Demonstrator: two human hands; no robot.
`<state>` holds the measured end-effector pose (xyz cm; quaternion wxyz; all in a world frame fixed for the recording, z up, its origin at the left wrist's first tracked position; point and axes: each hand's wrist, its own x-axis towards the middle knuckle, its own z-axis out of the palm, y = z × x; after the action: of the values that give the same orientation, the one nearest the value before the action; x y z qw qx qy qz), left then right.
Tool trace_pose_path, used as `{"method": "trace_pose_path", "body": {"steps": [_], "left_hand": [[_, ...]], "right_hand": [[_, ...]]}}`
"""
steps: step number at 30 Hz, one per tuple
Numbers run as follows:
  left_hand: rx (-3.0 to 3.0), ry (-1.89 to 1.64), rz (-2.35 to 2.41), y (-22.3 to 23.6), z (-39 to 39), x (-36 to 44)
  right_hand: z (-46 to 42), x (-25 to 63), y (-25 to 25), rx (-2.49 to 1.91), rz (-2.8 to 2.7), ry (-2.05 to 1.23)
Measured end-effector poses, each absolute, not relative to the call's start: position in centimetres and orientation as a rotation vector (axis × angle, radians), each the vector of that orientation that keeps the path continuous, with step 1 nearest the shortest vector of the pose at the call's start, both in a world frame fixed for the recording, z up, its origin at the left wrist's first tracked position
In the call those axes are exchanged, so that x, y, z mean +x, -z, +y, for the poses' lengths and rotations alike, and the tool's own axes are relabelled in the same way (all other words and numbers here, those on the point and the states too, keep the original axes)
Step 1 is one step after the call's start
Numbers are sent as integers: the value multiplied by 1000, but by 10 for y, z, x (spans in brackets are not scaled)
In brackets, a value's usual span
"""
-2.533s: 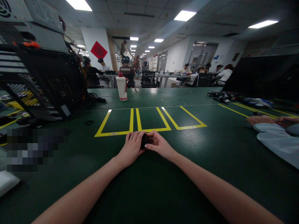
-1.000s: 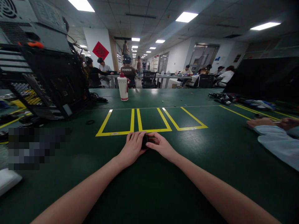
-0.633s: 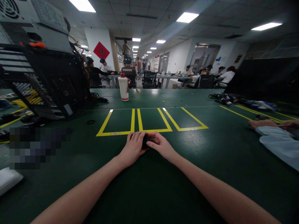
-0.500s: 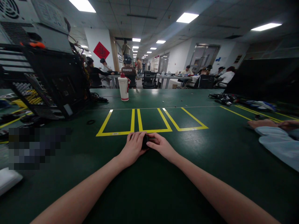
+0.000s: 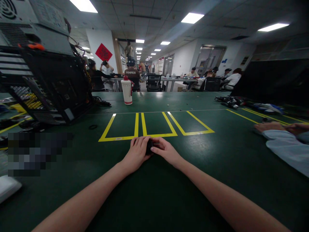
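Through my head camera, my left hand and right hand close on a small black object by the green table's yellow tape outlines; beyond stand a white bottle and, under ceiling lights, an office chair.

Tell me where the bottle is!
In the head view, the bottle stands left of centre on the table, beyond the yellow tape, right of the black cables.
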<state>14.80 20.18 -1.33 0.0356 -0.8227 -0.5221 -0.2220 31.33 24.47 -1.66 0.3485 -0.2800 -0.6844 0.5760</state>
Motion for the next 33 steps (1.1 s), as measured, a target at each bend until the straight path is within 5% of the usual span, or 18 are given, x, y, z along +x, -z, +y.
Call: {"method": "trace_pose_path", "body": {"steps": [33], "left_hand": [[-2531,692,-1608,12,202,148]], "right_hand": [[244,313,16,-702,-1770,-1493]]}}
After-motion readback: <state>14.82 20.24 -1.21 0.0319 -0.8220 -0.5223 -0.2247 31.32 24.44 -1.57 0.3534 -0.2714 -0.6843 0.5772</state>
